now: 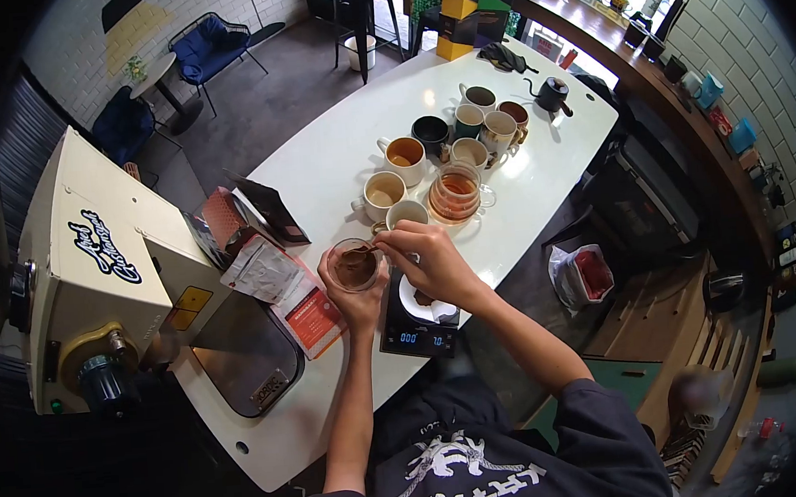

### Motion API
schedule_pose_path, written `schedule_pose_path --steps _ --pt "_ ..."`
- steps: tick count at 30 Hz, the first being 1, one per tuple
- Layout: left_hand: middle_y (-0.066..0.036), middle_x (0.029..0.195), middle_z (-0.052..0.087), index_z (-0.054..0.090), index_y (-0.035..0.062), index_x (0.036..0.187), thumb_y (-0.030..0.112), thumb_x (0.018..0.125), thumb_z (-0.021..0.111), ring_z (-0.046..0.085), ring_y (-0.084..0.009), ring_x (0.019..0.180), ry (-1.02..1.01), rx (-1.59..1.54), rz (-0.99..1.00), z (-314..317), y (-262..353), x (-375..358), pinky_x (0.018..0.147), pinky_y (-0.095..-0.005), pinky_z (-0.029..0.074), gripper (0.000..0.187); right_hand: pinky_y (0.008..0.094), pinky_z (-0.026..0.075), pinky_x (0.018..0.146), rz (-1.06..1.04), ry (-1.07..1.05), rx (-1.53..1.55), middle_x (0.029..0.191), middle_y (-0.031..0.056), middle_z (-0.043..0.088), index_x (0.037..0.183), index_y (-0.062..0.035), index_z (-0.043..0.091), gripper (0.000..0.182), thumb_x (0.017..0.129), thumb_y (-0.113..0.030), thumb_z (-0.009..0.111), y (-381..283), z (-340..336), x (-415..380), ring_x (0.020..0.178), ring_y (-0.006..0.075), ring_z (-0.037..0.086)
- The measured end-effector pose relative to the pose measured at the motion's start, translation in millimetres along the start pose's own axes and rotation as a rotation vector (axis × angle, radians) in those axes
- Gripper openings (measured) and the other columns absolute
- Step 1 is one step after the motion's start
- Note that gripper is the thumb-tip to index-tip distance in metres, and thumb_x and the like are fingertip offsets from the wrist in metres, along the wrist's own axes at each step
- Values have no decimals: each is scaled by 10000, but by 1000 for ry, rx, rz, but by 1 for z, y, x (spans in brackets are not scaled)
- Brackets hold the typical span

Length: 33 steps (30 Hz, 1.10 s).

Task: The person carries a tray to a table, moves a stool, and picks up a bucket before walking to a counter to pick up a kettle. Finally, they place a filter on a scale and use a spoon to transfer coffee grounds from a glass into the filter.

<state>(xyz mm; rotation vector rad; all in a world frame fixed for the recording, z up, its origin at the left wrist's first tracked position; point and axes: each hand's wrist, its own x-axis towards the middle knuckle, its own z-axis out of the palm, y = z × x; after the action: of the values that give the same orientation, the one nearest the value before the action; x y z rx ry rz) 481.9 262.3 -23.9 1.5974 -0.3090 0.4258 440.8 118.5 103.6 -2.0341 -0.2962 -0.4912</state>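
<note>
My left hand (361, 299) is wrapped round a clear glass (355, 263) with brown contents, above the near part of the white table. Over the glass's right rim, my right hand (423, 254) pinches a thin spoon-like tool whose end is inside the glass. Below my right hand, a white filter (423, 300) with dark grounds rests above a black scale (418, 338) with a lit display. Just beyond my hands is a white cup (407, 214), and to its right a glass server (454, 195) holds amber liquid.
Several cups, including a white mug (404, 158), stand beyond the server. A cream grinder (96, 288) is at left, beside a metal tray (250, 356) and coffee bags (306, 312). A black kettle (552, 95) and stacked boxes (473, 8) occupy the table's far end.
</note>
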Motion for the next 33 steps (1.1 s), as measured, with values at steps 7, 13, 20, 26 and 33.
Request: schedule_pose_path --steps 7,13,20,26,33 --pt "-152 1136 546 376 -9 1265 122 640 853 586 -239 1018 -8 -84 -68 1 4 0 921 -361 481 797 329 468 598 -20 -15 -37 772 144 603 995 40 665 147 866 -17 624 4 1 2 651 261 612" --pt "-150 1132 543 392 -3 1254 123 634 859 577 -237 1029 1 -2 -28 2 3 1 926 -366 473 786 265 510 568 234 157 277 724 101 660 985 66 667 164 906 -66 609 10 0 0 631 130 655" --pt "-136 1110 562 402 -4 1244 112 627 866 579 -226 1016 20 23 6 3 8 3 941 -359 462 780 218 514 602 290 194 370 729 68 668 982 78 663 186 944 -79 571 5 -18 -5 655 101 643" --pt "-128 1110 561 413 -4 1236 100 647 849 582 -217 1003 -19 -5 -33 -4 32 6 918 -347 471 740 259 508 609 207 106 246 738 92 648 993 61 673 154 884 -28 612 -11 -15 -8 663 118 648" --pt "-120 1130 540 382 7 1266 74 645 842 569 -174 1001 25 -197 -64 -44 44 1 896 -312 478 775 279 469 597 21 -27 97 747 104 633 965 30 693 158 817 20 639 -57 -6 -3 636 152 615"
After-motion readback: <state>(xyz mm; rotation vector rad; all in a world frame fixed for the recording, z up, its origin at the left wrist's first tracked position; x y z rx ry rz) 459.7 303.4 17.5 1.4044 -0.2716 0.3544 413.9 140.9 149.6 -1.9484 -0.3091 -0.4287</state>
